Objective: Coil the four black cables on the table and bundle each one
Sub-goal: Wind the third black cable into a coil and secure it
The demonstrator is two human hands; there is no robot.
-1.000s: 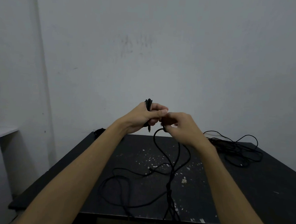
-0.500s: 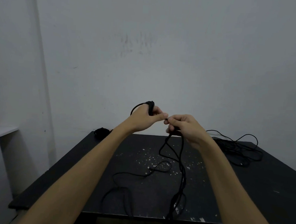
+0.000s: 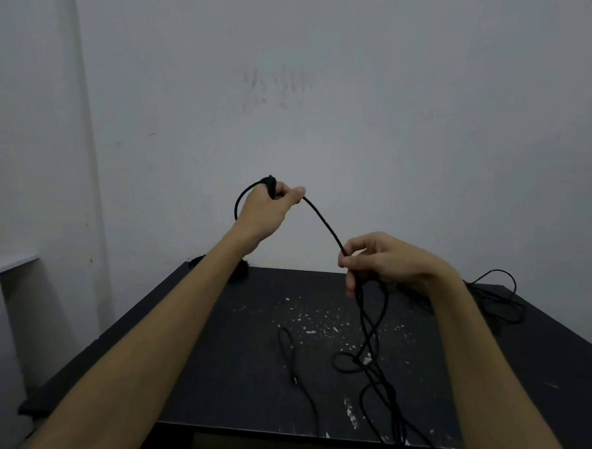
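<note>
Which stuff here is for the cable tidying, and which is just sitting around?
For the job:
left hand
right hand
thin black cable held between both hands
loose black cable pile at far right

Just there:
black paint-flecked table
white ledge

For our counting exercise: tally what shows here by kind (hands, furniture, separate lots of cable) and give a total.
Hands: 2 (left hand, right hand)
Tables: 1 (table)
Shelves: 1 (shelf)
Cable lots: 3 (held cable, loose tangle, dark bundle, partly hidden behind the left arm)
Total: 7
</note>
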